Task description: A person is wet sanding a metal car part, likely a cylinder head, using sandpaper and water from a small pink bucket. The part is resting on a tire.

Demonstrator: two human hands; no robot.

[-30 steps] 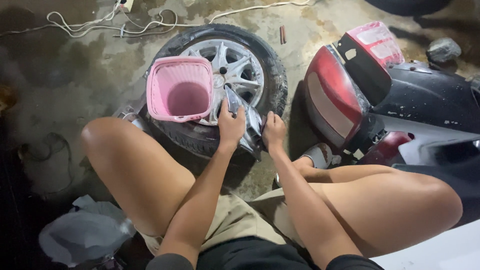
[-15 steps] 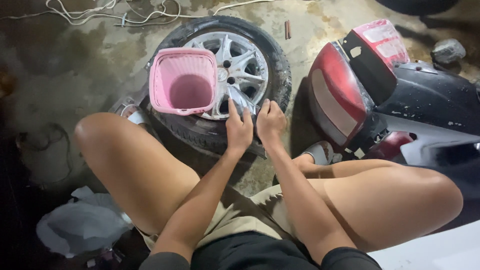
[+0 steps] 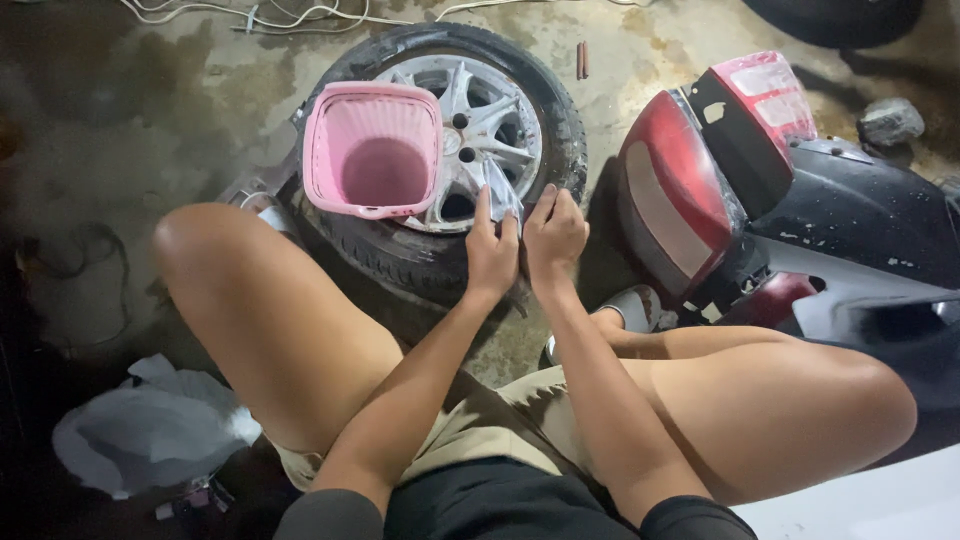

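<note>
A car wheel [image 3: 400, 250] with a silver alloy rim [image 3: 490, 120] lies flat on the concrete floor between my knees. A pink plastic basket [image 3: 372, 150] stands on the rim's left half. Both hands work at the rim's near right edge. My left hand [image 3: 490, 255] and my right hand [image 3: 555, 230] sit side by side, fingers pressing a small grey sheet [image 3: 503, 197] against a spoke. What the sheet is made of cannot be told.
The red and black rear of a scooter [image 3: 740, 190] stands close on the right. A crumpled white plastic bag [image 3: 150, 430] lies by my left leg. White cables [image 3: 260, 15] run along the far floor. A stone [image 3: 888, 122] and another tyre [image 3: 830, 15] are at the far right.
My hands stay at the same spot on the rim. The right hand has crept slightly farther onto the spoke, and the grey sheet shifted with it. My view moved a little.
</note>
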